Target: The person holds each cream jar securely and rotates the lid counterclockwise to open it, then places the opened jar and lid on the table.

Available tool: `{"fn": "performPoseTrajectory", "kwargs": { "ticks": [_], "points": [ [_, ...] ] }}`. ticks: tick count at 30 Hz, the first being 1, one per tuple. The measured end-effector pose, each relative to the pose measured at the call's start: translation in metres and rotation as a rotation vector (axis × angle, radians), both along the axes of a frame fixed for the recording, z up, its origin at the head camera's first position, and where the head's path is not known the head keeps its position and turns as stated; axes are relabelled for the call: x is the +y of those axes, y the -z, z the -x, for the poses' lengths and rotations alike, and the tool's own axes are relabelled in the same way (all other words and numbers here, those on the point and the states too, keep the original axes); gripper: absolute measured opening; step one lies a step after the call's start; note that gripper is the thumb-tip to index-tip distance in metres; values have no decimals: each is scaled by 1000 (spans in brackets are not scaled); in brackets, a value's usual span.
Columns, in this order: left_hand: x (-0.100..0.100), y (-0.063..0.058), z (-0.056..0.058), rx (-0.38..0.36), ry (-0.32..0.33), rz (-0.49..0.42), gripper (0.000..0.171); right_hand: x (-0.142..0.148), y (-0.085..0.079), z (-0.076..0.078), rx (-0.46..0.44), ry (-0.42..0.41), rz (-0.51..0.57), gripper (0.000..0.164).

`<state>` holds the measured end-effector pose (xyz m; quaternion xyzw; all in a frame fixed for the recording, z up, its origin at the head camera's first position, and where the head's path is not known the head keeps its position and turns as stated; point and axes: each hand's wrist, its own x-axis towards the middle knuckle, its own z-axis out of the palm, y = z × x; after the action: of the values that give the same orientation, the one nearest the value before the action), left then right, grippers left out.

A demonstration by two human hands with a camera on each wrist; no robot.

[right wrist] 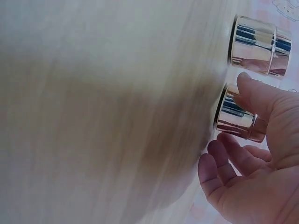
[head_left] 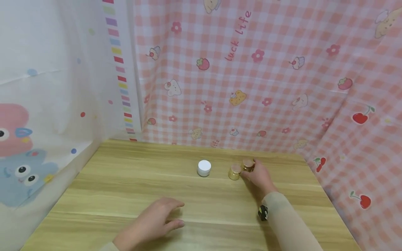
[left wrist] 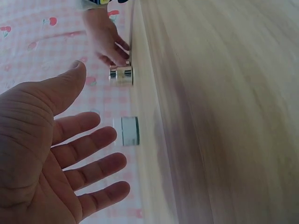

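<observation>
My right hand (head_left: 260, 175) is at a shiny gold jar (head_left: 247, 165) on the right side of the table, its thumb and fingers on opposite sides of it. In the right wrist view the thumb overlaps this jar (right wrist: 236, 116) and the index fingertip is right at its side. Just beside it stands a second gold jar (right wrist: 254, 46), close to the thumb tip. A small white jar (head_left: 204, 168) stands upright further left. Nearer the front, my left hand (head_left: 157, 218) hovers with relaxed, spread fingers and holds nothing.
The wood-grain table (head_left: 125, 188) meets a pink checked cloth (head_left: 220, 104) along its back edge. More printed cloth hangs at the right, and a white cloth (head_left: 62, 87) with cartoon figures hangs at the left. A dark device (head_left: 263, 212) sits on the right wrist.
</observation>
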<state>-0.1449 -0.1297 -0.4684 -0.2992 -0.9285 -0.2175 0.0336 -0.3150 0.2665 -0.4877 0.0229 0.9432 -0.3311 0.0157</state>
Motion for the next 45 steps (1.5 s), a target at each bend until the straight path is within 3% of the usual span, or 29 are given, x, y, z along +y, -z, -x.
{"fn": "performPoseTrajectory", "kwargs": {
  "ticks": [6,15,24,29,36,41,45],
  "points": [
    [3,0,-1,-23,15,9,53,-5,2,3,57,22,-29,93],
    [-2,-1,-4,-77,-20,16,55,-11,5,10,53,32,-50,84],
    [-3,-2,-7,-100,-18,-33,58,-2,6,2,102,49,-48,74],
    [-3,-5,-8,-141,-47,-109,65,5,-2,-13,99,59,21,63],
    [-3,-6,-9,-200,-147,-240,58,11,-15,-46,89,81,155,51],
    [-1,-4,-9,-171,-158,-266,56,4,-21,-73,92,75,264,36],
    [4,-2,-7,-119,-154,-274,54,-11,-23,-93,82,47,318,44]
  ]
}}
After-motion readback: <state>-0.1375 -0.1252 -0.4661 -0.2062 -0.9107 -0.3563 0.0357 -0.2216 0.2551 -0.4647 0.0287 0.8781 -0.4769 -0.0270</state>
